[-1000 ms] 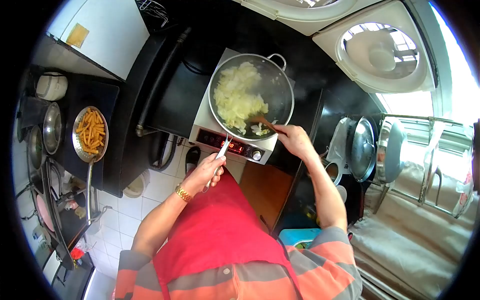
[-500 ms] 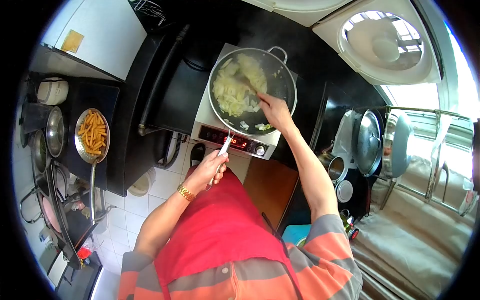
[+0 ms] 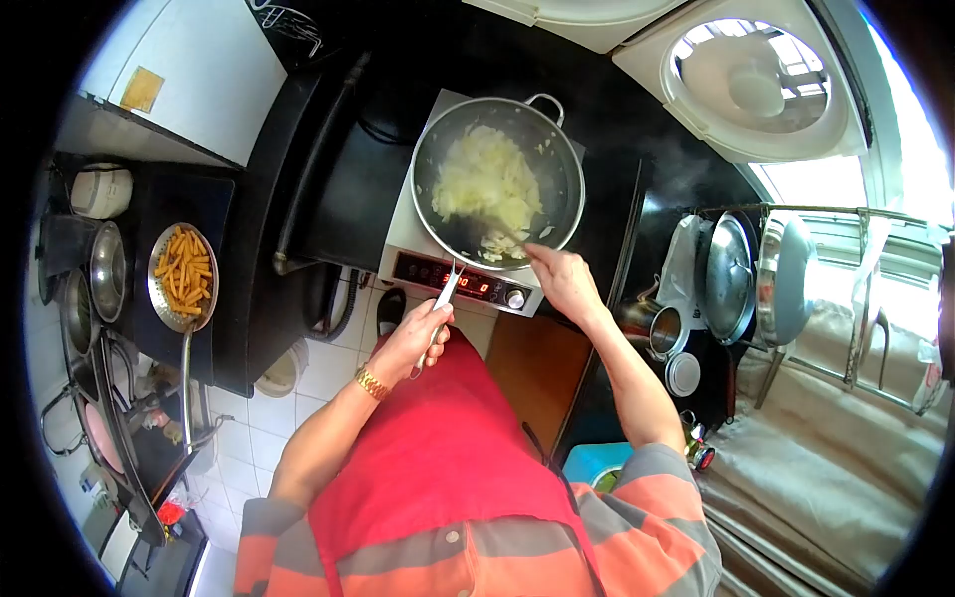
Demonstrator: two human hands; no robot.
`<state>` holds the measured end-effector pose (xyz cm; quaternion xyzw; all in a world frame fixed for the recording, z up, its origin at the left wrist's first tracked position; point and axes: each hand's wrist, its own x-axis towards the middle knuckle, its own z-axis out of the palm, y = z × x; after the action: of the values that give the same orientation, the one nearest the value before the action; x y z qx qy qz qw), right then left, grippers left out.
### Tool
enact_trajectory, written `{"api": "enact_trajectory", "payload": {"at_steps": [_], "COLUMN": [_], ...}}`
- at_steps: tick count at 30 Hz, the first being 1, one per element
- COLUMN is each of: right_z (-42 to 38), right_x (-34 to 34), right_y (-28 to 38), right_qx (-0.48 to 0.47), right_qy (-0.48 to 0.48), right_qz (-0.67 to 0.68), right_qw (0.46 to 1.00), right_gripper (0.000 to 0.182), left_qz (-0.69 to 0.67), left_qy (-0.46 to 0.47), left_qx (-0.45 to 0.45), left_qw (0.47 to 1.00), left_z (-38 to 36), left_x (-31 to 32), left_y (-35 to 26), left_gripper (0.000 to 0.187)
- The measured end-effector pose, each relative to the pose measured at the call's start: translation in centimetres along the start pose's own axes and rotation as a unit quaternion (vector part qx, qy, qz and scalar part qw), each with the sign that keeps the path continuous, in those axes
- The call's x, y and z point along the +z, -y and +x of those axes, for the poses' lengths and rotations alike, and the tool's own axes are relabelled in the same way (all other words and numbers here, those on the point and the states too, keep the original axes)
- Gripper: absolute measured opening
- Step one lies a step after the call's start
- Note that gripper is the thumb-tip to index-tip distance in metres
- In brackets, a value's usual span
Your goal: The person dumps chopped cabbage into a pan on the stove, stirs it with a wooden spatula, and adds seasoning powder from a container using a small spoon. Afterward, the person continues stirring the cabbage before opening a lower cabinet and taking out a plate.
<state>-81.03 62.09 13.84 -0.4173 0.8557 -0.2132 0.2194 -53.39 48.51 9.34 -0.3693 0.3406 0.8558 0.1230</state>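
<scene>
A wok [image 3: 565,194] sits on an induction cooker [image 3: 403,231], full of pale, thinly sliced vegetable [image 3: 487,184] that looks like cabbage or onion. My left hand [image 3: 418,338] is closed around the wok's long metal handle [image 3: 450,291]. Over the near right rim, my right hand [image 3: 567,286] grips a spatula [image 3: 509,235], whose blade is blurred among the slices at the near side. Steam hazes part of the wok.
To the left, a long-handled strainer [image 3: 209,306] holds fried strips [image 3: 183,274]. Metal bowls [image 3: 107,271] stand beyond it. At right, lids [image 3: 731,279] hang from a rail, with a metal pot [image 3: 665,330] below. An exhaust fan [image 3: 751,80] is at upper right.
My right hand has drawn back toward me and right with the spatula. The slices have shifted from the wok's left side to its middle. My left hand keeps its hold.
</scene>
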Motion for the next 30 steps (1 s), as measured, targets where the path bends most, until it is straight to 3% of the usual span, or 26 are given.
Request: {"api": "enact_trajectory", "payload": {"at_steps": [7, 11, 13, 15, 16, 21, 25, 27, 30], "right_z": [7.1, 8.8, 7.5, 4.3, 4.1, -0.7, -0.6, 1.6, 3.2], "right_x": [-2.2, 0.7, 2.4, -1.3, -1.4, -12.5, -11.3, -5.4, -3.9], "right_y": [-0.6, -2.0, -3.5, -2.0, -1.9, 1.1, 0.9, -1.5, -1.5], "right_qx": [-0.024, -0.015, -0.005, -0.038, -0.027, 0.008, 0.015, -0.010, -0.045], "right_qy": [-0.083, -0.090, -0.058, 0.018, 0.005, 0.119, 0.171, 0.111, 0.035], "right_qz": [-0.039, -0.123, -0.111, -0.100, -0.102, -0.211, -0.258, -0.163, -0.091], "right_qw": [0.995, 0.988, 0.992, 0.994, 0.994, 0.970, 0.951, 0.980, 0.994], "right_gripper": [0.033, 0.037, 0.036, 0.035, 0.034, 0.031, 0.031, 0.032, 0.034], "left_qz": [-0.005, -0.005, -0.007, -0.006, -0.004, -0.010, 0.003, 0.001, -0.007], "left_qy": [-0.008, -0.006, -0.009, -0.001, 0.001, 0.007, -0.003, -0.005, -0.001], "left_qx": [-0.002, -0.001, 0.002, 0.004, 0.002, 0.002, -0.003, 0.000, 0.002], "left_qw": [1.000, 1.000, 1.000, 1.000, 1.000, 1.000, 1.000, 1.000, 1.000], "left_z": [0.0, 0.2, 0.2, 0.0, -0.1, 0.0, 0.2, 0.0, 0.0], "left_x": [0.0, -0.1, 0.0, 0.1, 0.0, -0.1, -0.1, 0.0, -0.2], "left_y": [-0.3, 0.0, -0.1, -0.3, -0.3, -0.3, -0.4, -0.5, -0.6], "left_gripper": [0.031, 0.031, 0.031, 0.030, 0.029, 0.029, 0.031, 0.030, 0.029]}}
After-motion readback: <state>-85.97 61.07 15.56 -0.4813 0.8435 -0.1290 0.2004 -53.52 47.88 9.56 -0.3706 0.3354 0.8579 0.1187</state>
